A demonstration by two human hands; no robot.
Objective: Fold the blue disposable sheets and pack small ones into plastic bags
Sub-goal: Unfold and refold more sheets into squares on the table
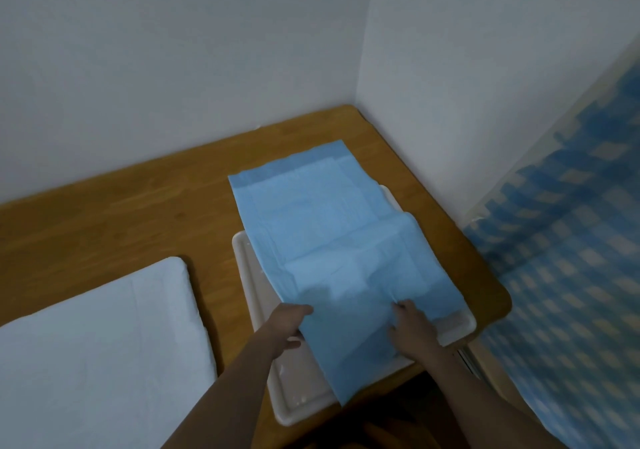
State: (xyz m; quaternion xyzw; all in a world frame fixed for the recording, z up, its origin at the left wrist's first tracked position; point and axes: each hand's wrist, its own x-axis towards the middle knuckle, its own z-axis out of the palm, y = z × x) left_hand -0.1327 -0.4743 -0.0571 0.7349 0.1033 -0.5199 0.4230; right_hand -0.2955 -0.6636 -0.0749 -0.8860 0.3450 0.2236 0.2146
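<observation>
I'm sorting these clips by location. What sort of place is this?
Probably a plain room in a home or care setting: a wooden table pushed into a bare white corner, with a white tray and blue sheet on it.
</observation>
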